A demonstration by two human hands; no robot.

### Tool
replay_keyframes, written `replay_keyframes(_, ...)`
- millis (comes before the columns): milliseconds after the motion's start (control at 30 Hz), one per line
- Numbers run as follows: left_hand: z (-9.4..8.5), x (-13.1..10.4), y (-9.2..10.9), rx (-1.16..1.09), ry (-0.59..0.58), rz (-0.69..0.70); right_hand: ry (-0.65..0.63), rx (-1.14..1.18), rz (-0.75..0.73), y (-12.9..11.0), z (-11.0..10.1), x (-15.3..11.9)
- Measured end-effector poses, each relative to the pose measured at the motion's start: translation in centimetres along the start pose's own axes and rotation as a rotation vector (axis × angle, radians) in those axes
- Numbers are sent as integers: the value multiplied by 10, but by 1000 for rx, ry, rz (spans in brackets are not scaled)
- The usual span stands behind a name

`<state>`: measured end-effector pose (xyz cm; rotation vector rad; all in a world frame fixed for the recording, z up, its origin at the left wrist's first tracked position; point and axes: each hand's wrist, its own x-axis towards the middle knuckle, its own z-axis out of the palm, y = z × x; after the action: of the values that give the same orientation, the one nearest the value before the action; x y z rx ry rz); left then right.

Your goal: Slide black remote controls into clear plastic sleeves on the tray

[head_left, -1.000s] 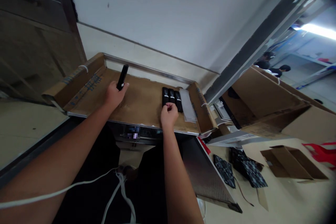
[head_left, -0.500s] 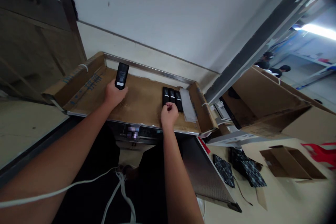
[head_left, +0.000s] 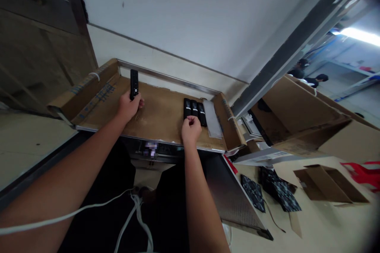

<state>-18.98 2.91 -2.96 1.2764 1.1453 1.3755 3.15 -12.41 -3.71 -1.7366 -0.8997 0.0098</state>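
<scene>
My left hand [head_left: 130,106] is closed round the lower end of a black remote control [head_left: 134,83], whose button side shows, above the left part of a cardboard-lined tray [head_left: 160,106]. Three black remotes [head_left: 194,110] lie side by side on the right part of the tray, each with a small white label. At their near ends rests my right hand [head_left: 191,126], thumb and fingers pinched together; whether it grips a remote is hidden. A strip of clear plastic [head_left: 212,120] lies just right of the remotes.
Raised cardboard walls [head_left: 230,122] edge the tray at both sides. Open cardboard boxes [head_left: 303,114] stand to the right, with dark patterned bags [head_left: 279,189] and a red stool [head_left: 363,174] on the floor. White cables [head_left: 139,213] hang before me. Two people are at the far right.
The remote in my left hand has been turned over from its labelled back to its button side. My right hand and the three remotes have stayed in place.
</scene>
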Motion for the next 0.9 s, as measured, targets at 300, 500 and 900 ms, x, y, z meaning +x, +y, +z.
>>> replay_keyframes(300,-5,5,-7,364,109,177,-5,-11,-26,-4,-2,-3)
replay_keyframes(500,-1,7,-16,444,-34,303,-12,-40,-53,-4,-4,-4)
replay_keyframes(900,0,2,-15,470,-242,427,26,-28,-49,-2,-6,-4)
